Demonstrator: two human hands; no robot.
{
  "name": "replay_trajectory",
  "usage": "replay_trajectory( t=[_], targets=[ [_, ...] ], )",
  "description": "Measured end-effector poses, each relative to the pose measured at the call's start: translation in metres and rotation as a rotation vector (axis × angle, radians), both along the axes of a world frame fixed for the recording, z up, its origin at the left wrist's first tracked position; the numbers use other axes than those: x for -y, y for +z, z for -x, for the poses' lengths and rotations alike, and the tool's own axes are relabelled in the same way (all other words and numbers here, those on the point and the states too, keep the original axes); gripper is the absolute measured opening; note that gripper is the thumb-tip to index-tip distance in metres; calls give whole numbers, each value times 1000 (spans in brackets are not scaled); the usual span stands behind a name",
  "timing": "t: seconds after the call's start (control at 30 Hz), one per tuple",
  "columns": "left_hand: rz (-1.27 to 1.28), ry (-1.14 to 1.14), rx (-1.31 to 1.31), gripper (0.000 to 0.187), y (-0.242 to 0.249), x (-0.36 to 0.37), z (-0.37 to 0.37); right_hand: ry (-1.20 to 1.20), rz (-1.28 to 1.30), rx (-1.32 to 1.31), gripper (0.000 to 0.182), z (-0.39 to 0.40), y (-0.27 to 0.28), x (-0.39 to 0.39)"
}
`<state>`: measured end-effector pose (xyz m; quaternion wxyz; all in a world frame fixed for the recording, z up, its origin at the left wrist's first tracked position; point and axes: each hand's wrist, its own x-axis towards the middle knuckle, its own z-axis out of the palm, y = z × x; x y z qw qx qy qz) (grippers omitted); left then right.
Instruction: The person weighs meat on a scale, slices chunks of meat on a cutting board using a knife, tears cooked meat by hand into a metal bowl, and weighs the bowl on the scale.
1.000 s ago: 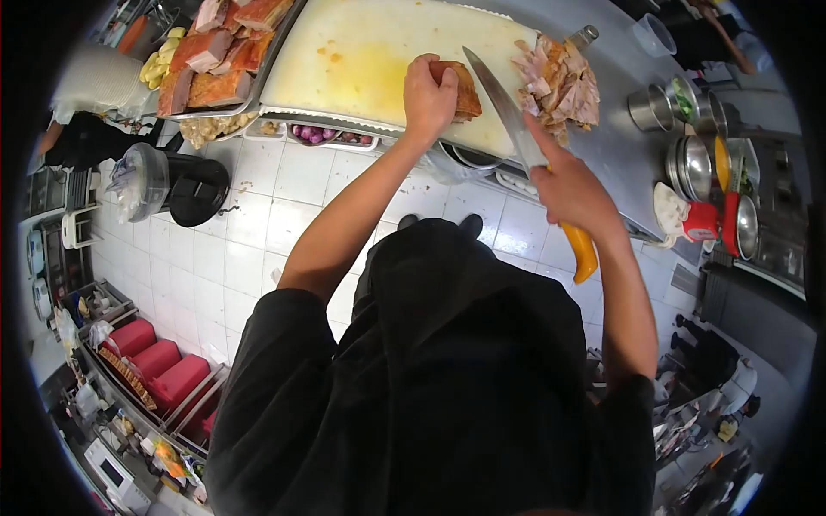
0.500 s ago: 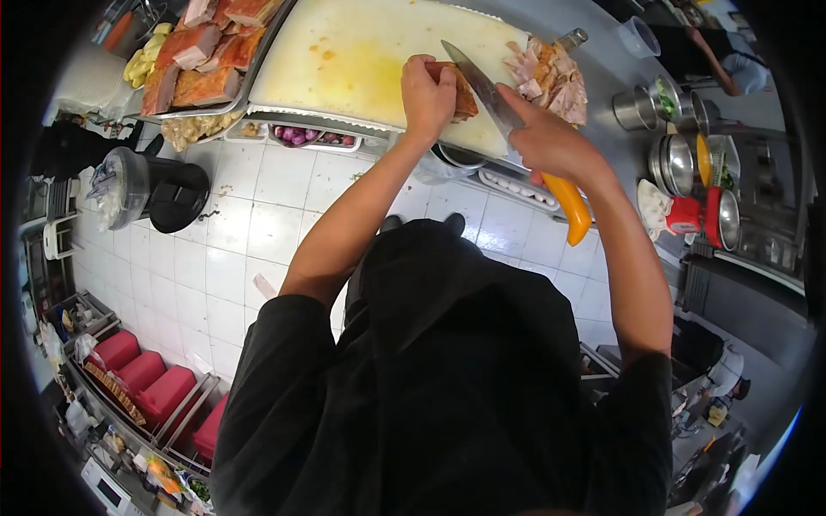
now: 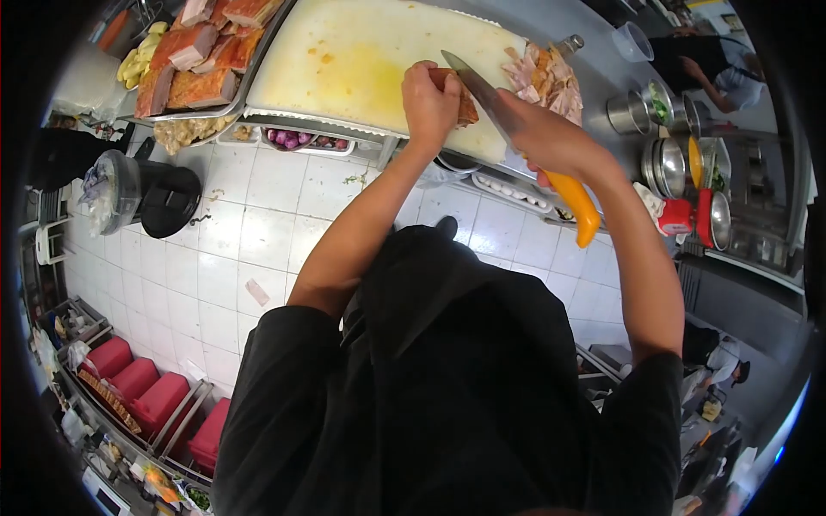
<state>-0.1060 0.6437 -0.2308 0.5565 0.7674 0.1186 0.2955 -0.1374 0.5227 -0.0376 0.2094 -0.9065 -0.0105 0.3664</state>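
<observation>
My right hand (image 3: pixel 551 136) grips a long kitchen knife (image 3: pixel 483 96) with a yellow handle, its blade pointing up and to the left. My left hand (image 3: pixel 432 101) is closed on a chunk of browned meat (image 3: pixel 467 110) on the white cutting board (image 3: pixel 344 52); the fingers cover much of the chunk. The blade runs along the right side of this meat, right at its edge. A pile of sliced meat (image 3: pixel 551 82) lies at the board's right end, just beyond my right hand.
A metal tray (image 3: pixel 249 82) of big meat blocks stands left of the board. Steel pots (image 3: pixel 625 112) and bowls (image 3: pixel 664 168) sit on the right. Below the counter edge are red onions (image 3: pixel 288 138) and a tray of eggs (image 3: pixel 512 191). Another person (image 3: pixel 714 73) stands at far right.
My right hand and the knife handle have shifted slightly right, with the blade still beside the meat. My left hand keeps its hold. The whole view has tilted a little.
</observation>
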Motion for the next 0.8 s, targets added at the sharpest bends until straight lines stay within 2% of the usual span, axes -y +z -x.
replay_trajectory(
  t=[0.13,0.33,0.53,0.73,0.8],
  targets=[
    [12,13,9,30,1,2,2,-2,-49,16,75,-1,-14,-4],
    [-32,39,-5,33,3,1,4,28,68,-47,77,11,-9,-4],
    [16,29,37,32,-4,4,1,-48,-50,26,76,21,-25,-4],
    [24,8,-4,33,-4,3,1,-64,3,-70,74,35,1,2],
    [29,9,-7,33,-2,3,1,-56,-54,-61,75,24,-19,3]
  ],
)
